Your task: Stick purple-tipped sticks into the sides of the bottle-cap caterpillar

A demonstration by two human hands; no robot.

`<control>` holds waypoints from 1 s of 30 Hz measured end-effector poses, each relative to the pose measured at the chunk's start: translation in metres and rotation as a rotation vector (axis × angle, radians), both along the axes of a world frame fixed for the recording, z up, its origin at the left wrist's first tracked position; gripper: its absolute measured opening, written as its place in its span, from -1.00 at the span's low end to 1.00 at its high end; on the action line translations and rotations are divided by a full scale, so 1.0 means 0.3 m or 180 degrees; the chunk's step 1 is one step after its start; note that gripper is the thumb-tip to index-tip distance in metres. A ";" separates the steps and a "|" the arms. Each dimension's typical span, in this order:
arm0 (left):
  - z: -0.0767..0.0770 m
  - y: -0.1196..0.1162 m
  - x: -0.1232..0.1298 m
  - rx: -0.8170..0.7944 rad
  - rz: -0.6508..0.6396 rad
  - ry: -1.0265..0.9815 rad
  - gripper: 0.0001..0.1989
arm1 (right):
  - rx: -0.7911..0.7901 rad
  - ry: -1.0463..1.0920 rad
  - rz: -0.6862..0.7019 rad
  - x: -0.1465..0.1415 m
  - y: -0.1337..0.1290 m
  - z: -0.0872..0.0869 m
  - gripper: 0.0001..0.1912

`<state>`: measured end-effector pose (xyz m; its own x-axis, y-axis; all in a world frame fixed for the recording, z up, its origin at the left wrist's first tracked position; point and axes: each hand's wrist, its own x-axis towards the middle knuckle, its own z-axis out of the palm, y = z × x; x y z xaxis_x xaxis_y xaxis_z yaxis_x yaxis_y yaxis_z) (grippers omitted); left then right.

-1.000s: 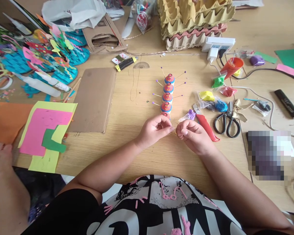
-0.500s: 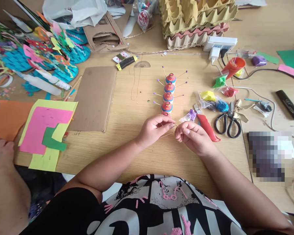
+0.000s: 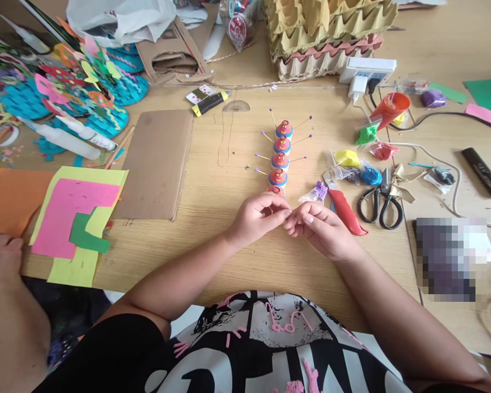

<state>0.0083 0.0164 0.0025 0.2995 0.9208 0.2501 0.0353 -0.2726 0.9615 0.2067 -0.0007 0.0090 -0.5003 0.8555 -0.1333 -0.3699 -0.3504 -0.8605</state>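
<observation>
Five red-topped figures (image 3: 280,160), head view: standing in a row on the tabletop (image 3: 229,267), the nearest being partly hidden by the left hand (image 3: 259,215).
Purple-tipped sticks (image 3: 310,117): jutting from both sides of the row.
Left hand: pinching a thin piece (image 3: 292,210) between thumb and fingertips.
Right hand (image 3: 321,226): curling its fingers just beside the left fingertips; cannot tell whether it is gripping.
Red-handled cutter (image 3: 346,212): lying near the right hand, beside black-handled scissors (image 3: 375,203).
</observation>
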 end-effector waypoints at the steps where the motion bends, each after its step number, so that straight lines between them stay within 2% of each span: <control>1: 0.000 0.000 0.000 -0.0060 0.0020 -0.0047 -0.86 | 0.0031 -0.0065 -0.0055 0.004 0.004 -0.001 -0.72; 6: -0.004 0.004 0.004 -0.0358 0.0225 -0.0460 -0.86 | 0.0163 -0.0310 -0.0586 0.025 0.029 -0.004 -0.80; 10: -0.001 0.006 0.005 -0.0509 0.0188 -0.0558 -0.84 | -0.0174 -0.0268 -0.0737 0.023 0.038 -0.002 -0.72; 19: -0.003 0.011 0.002 -0.0500 0.0087 -0.0607 -0.88 | -0.0448 -0.0390 -0.0385 0.021 0.031 -0.010 -0.69; 23: -0.002 0.010 0.002 -0.0523 0.0044 -0.0562 -0.86 | -0.0633 -0.0215 -0.0165 0.037 0.038 -0.006 -0.63; 27: 0.003 0.007 0.001 -0.0397 0.0086 -0.0399 -0.86 | -0.0584 -0.0309 0.0168 0.044 0.038 0.007 -0.57; 30: 0.003 0.007 0.002 -0.0314 0.0140 -0.0321 -0.85 | -0.0490 -0.0559 0.0074 0.037 0.032 0.014 -0.61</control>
